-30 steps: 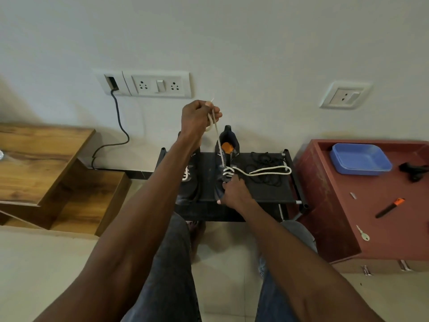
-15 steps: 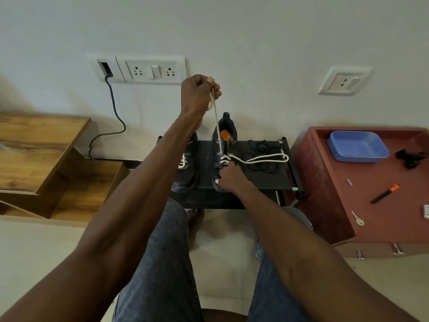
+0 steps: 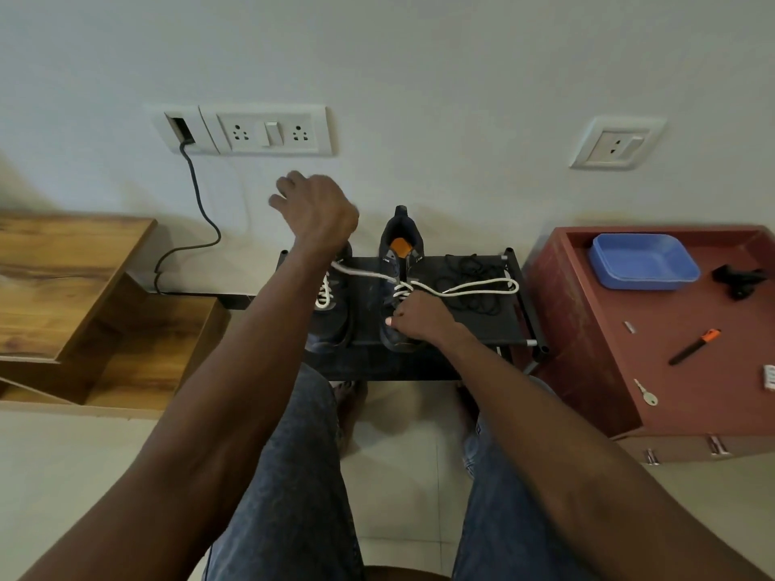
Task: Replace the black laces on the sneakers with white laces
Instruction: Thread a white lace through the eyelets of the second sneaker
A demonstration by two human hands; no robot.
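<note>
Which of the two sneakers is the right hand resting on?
The sneaker with the orange insole, on the right of the pair; the right hand rests on its laced front. The other sneaker sits partly behind the left forearm.

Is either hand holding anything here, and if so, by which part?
The left hand is open and holds nothing; the white lace lies slack below it. The right hand presses down on the right sneaker over its lower laced section.

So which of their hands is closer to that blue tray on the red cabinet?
The right. The right hand rests on the sneaker on the black rack, left of the blue tray. The left hand is raised further left, above the other sneaker.
</note>
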